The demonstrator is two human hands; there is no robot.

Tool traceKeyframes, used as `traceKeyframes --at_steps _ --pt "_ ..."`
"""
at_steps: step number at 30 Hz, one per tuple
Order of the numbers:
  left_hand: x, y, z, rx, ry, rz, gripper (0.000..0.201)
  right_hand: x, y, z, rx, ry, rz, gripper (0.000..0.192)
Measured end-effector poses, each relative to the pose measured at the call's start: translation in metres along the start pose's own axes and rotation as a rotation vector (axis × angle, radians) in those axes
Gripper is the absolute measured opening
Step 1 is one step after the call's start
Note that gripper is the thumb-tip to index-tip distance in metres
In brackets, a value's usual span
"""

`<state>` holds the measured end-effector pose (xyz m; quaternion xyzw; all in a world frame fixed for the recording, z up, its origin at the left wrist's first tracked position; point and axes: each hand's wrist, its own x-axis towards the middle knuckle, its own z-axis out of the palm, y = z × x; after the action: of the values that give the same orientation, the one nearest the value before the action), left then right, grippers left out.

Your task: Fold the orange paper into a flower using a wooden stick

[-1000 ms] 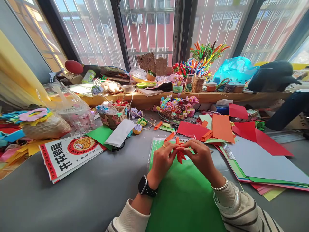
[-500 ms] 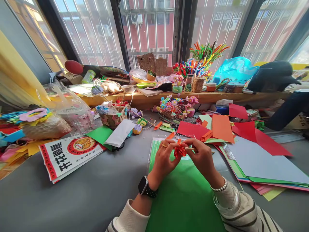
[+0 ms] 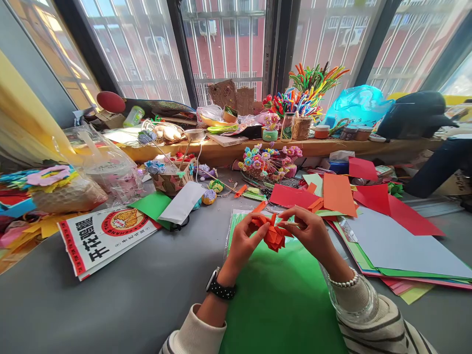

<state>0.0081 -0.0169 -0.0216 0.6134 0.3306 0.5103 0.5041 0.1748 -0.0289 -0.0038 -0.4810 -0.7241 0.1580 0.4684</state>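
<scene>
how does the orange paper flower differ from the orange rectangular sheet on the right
The orange paper flower is folded into many pointed petals, while the orange rectangular sheet is flat. The flower is held in the left hand; the sheet lies untouched. The flower is compact, the sheet longer in outline. Both look like orange paper.

From afar, I am watching the left hand (image 3: 244, 241) gripping an orange-red folded-paper flower (image 3: 276, 237) while the right hand (image 3: 311, 233) is curling its fingers at the flower's edge; a green sheet (image 3: 273, 305) is lying beneath both, on a grey table (image 3: 158, 285).
</scene>
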Motion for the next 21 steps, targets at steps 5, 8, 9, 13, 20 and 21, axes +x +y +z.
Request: traceKeyframes --at_steps 5,8,9,13,20,21 --pt "0.000 0.002 0.000 0.015 -0.045 0.016 0.019 -0.001 -0.003 0.002 0.018 -0.036 -0.030 0.016" --pt "0.000 0.003 -0.001 0.006 -0.082 -0.002 0.018 -0.001 -0.004 0.002 0.014 -0.046 -0.016 0.017" --pt "0.001 0.003 -0.002 -0.008 -0.093 -0.018 0.018 0.000 -0.004 0.002 0.019 -0.051 -0.009 0.017" --pt "0.003 0.006 -0.006 -0.056 -0.148 -0.098 0.023 -0.001 -0.004 0.002 0.074 -0.103 -0.013 0.017" --pt "0.003 0.014 -0.010 0.054 -0.237 -0.119 0.021 -0.002 -0.006 0.002 0.028 -0.173 -0.080 0.011" --pt "0.003 0.014 -0.010 0.069 -0.234 -0.110 0.021 -0.002 -0.007 0.002 0.025 -0.174 -0.083 0.010"
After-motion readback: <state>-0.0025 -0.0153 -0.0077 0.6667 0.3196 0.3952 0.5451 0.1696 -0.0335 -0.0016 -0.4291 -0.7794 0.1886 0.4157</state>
